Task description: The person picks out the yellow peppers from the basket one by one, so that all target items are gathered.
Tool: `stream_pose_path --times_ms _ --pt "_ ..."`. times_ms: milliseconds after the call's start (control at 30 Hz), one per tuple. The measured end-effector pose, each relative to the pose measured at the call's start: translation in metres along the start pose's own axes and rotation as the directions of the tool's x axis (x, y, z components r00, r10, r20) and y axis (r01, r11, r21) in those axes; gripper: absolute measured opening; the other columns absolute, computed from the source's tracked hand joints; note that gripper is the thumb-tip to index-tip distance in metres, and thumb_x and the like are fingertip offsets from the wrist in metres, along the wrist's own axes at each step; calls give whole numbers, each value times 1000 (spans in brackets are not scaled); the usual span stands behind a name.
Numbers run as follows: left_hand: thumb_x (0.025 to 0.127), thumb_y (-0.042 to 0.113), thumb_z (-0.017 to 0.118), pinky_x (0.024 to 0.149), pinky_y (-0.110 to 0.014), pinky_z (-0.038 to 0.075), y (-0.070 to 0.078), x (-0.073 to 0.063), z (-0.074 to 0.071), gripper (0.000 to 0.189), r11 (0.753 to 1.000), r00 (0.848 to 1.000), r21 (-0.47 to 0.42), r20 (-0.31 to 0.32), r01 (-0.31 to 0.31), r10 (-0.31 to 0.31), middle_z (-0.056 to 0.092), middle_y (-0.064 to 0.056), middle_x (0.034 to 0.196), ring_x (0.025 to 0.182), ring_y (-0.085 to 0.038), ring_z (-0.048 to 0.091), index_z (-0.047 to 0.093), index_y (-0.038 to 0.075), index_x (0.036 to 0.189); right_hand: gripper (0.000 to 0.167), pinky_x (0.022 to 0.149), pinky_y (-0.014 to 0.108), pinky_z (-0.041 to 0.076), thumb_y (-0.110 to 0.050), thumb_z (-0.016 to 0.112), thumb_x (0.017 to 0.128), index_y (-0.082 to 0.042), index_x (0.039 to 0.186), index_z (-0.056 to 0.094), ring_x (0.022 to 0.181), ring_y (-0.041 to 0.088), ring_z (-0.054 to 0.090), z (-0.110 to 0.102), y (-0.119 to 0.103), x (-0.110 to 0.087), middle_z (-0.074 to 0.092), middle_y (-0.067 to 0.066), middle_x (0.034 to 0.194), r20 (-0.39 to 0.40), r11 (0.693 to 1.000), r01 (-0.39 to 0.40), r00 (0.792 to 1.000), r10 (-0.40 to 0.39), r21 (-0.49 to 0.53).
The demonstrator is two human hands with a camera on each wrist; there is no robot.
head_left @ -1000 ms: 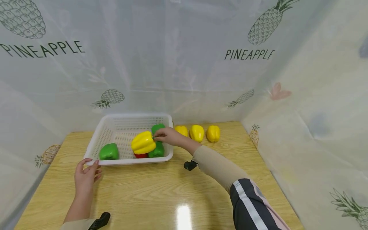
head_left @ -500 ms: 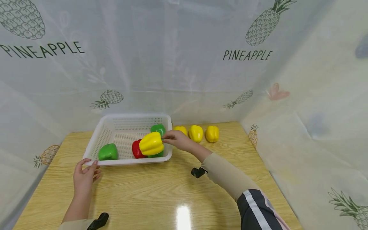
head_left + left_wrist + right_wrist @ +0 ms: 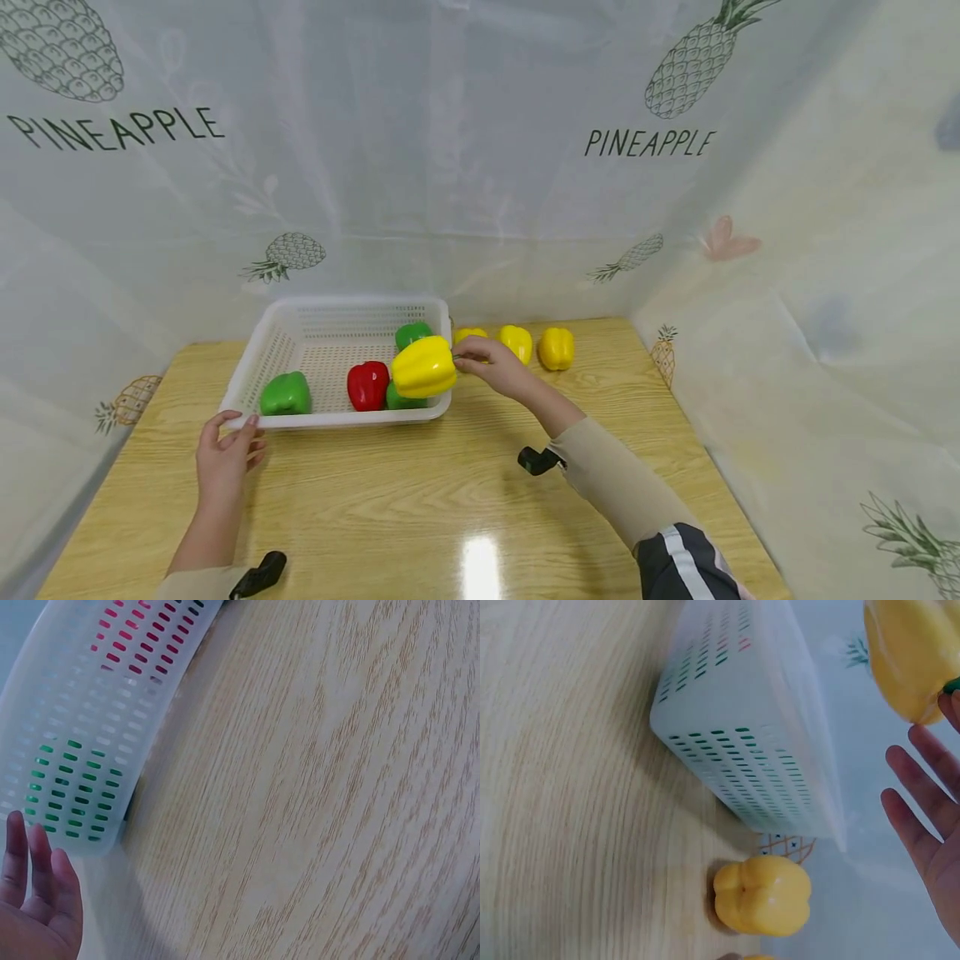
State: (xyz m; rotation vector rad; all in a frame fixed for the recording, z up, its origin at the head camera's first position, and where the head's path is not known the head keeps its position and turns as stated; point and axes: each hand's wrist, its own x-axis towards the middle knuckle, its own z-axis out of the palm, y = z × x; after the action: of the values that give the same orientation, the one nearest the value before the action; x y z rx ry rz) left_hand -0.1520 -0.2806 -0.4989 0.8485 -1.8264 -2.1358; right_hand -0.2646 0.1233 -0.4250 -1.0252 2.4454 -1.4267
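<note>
My right hand [image 3: 491, 367] pinches a yellow bell pepper [image 3: 422, 367] by its stem, over the right end of a white plastic basket [image 3: 251, 358]. In the right wrist view, the held pepper [image 3: 919, 656] hangs at the fingertips, other fingers spread beside it. My left hand [image 3: 223, 454] holds the basket's near left corner with thumb and forefinger at the rim; its other fingers show outside the wall in the left wrist view. Inside are a red bell pepper [image 3: 367, 386], a green bell pepper [image 3: 286, 394] at left, and two green peppers at right, one partly hidden.
Yellow bell peppers stand in a row right of the basket: one partly hidden by my hand [image 3: 470, 334], a second [image 3: 516, 342] and a third [image 3: 557, 348]. A pineapple-print curtain [image 3: 525, 208] rises behind the wooden table [image 3: 375, 500].
My right hand has moved right with the yellow bell pepper, from the basket's middle to its right rim, uncovering the red pepper. The left hand stays at the corner.
</note>
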Motion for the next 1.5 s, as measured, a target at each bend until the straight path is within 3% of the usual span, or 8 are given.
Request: stream_pose_path --times_ms 133,300,667,867,1100,1167,1300,1500 --pt "96 23 64 52 -21 54 -1 1 0 22 1000 1000 -5 -4 3 -3 67 9 69 57 -6 62 48 28 110 19 96 38 48 -14 56 101 -8 115 67 109 19 56 -1 0 -9 63 3 116 -19 999 4 1000 -3 32" --pt "96 23 64 53 -21 54 -2 2 0 22 1000 1000 -9 -3 -5 5 68 8 69 57 -6 62 48 28 110 20 98 43 47 -12 55 101 -3 115 67 116 26 54 -2 2 -21 61 10 123 -63 997 -43 997 47 61" --pt "96 23 64 53 -21 54 -3 2 1 22 999 1000 -11 -4 -31 31 68 7 70 57 -6 62 48 28 109 18 95 41 48 -2 51 101 8 110 63 112 30 55 -11 -17 -47 58 21 122 -155 980 -84 981 113 180" --pt "96 23 64 52 -21 54 -3 3 0 22 1000 1000 5 -14 -24 24 67 8 69 57 -6 62 47 29 109 17 93 39 49 -3 50 102 7 107 62 108 25 56 -11 -2 -59 61 15 118 -186 948 -149 961 206 283" --pt "95 24 65 52 -21 53 -5 3 1 22 999 999 7 -11 -32 32 67 8 69 57 -6 62 48 29 109 21 97 42 48 -10 53 102 7 112 62 106 17 58 -5 46 -66 62 12 117 -254 907 -177 924 287 382" --pt "95 24 65 52 -21 53 -5 3 2 22 999 999 5 -13 -34 34 67 8 69 57 -6 62 48 29 108 23 97 43 48 -12 54 102 7 112 62 104 16 59 -4 52 -68 62 13 116 -279 908 -184 912 301 377" --pt "95 25 65 52 -21 53 -4 2 2 22 999 999 10 -15 -35 35 67 8 69 57 -6 62 48 29 108 24 98 47 47 -14 56 101 7 110 62 106 20 58 -4 57 -74 60 16 120 -310 902 -198 892 328 384" --pt "95 24 65 52 -21 53 -4 2 1 23 999 999 9 -11 -35 35 67 8 69 57 -6 62 48 28 109 24 101 47 44 -16 60 100 6 108 65 122 31 51 -6 63 -84 55 18 132 -327 881 -276 852 410 385"
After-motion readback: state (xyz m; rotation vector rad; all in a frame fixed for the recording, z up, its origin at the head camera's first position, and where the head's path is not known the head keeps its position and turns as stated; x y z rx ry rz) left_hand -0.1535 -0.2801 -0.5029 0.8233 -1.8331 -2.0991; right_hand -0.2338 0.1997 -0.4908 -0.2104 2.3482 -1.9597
